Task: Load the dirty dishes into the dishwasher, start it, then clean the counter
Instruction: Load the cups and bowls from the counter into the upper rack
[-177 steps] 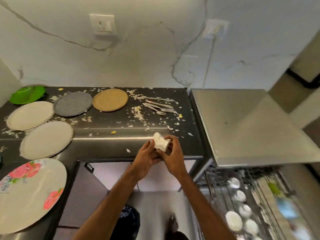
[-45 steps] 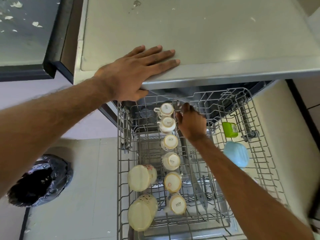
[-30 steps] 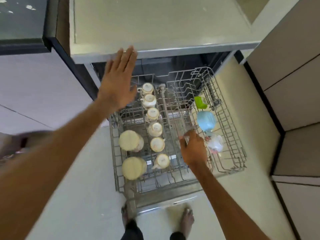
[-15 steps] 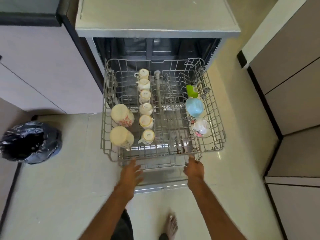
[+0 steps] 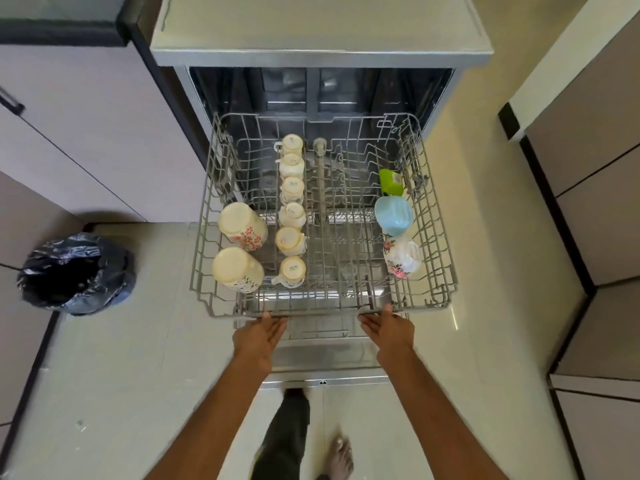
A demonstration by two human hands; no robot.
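The dishwasher's grey wire rack (image 5: 205, 237) is pulled out over the open door (image 5: 325, 362). A row of several small cream cups (image 5: 292, 216) stands upside down in its middle. Two bigger cream mugs (image 5: 239, 247) lie at the left. A green cup (image 5: 391, 181), a blue cup (image 5: 393, 211) and a floral cup (image 5: 401, 258) sit along the right side. My left hand (image 5: 259, 337) and my right hand (image 5: 388, 329) reach the rack's front rail, fingers stretched out, fingertips touching it, holding nothing.
A bin lined with a black bag (image 5: 74, 273) stands on the floor at the left. The dishwasher's steel top (image 5: 322, 26) is above the rack, the dark counter edge (image 5: 59, 29) at upper left. Cabinets (image 5: 588, 168) line the right. My foot (image 5: 341, 455) is below the door.
My right hand left the cups inside the rack and my left hand came off the dishwasher top. Both dropped to the rack's front rail, where their fingertips now touch.
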